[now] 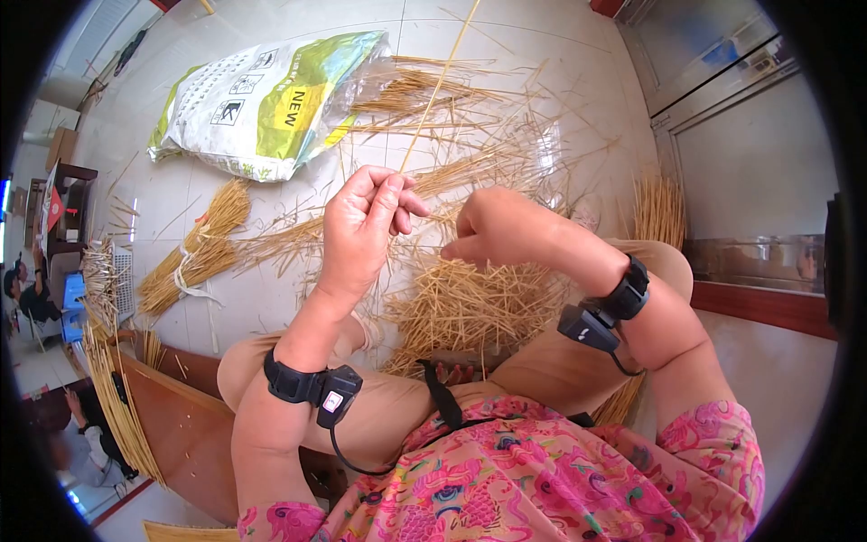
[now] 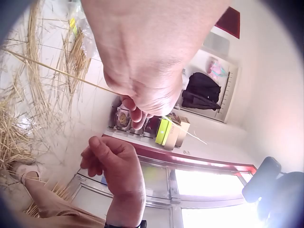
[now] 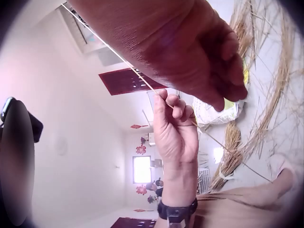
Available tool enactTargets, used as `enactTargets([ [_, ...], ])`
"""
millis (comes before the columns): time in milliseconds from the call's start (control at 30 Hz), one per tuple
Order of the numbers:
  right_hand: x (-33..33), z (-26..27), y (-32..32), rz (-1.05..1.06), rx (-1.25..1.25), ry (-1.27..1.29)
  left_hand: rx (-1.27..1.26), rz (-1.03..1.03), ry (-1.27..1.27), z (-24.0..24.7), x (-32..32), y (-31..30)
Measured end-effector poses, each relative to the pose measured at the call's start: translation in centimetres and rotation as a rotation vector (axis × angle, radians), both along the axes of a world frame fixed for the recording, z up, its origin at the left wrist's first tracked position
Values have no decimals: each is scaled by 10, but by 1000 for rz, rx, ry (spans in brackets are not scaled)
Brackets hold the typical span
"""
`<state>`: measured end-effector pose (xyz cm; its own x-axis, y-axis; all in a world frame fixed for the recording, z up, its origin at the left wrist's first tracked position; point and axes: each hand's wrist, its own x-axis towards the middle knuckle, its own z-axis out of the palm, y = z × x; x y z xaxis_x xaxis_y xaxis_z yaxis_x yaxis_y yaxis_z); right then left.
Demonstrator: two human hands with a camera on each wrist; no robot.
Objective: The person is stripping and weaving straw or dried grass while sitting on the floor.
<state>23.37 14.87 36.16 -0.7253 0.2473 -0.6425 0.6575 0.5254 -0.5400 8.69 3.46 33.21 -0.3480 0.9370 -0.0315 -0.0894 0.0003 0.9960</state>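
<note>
In the head view a long thin straw stalk (image 1: 441, 81) rises from my left hand (image 1: 361, 226), pinched between thumb and fingers. The right wrist view shows the same stalk (image 3: 114, 51) crossing that hand (image 3: 175, 137). My right hand (image 1: 501, 226) hovers just to the right with bent fingers, apart from the stalk; in the left wrist view this hand (image 2: 116, 164) is below the left one, its fingers loosely curled and nothing visible in them. Beneath both hands lies a heap of short straw pieces (image 1: 479, 307).
A white and green bag (image 1: 262, 104) with straw spilling out lies on the floor. Tied straw bundles (image 1: 203, 248) are at the left, another bundle (image 1: 659, 212) stands by the metal door (image 1: 750, 154). A wooden board (image 1: 172, 406) is at the lower left.
</note>
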Motion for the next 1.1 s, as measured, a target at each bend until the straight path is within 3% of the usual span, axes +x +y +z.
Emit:
enactTargets([
  [133, 1, -9, -1, -352, 43, 526, -29, -30, -25, 0, 1, -1],
  [233, -7, -15, -3, -677, -454, 923, -53, -72, -40, 0, 3, 0],
  [1000, -6, -13, -5, -755, -529, 997, -84, -207, -46, 1, 9, 0],
  [1100, -6, -15, -4, -803, -524, 995, -48, -126, -89, 5, 14, 2],
])
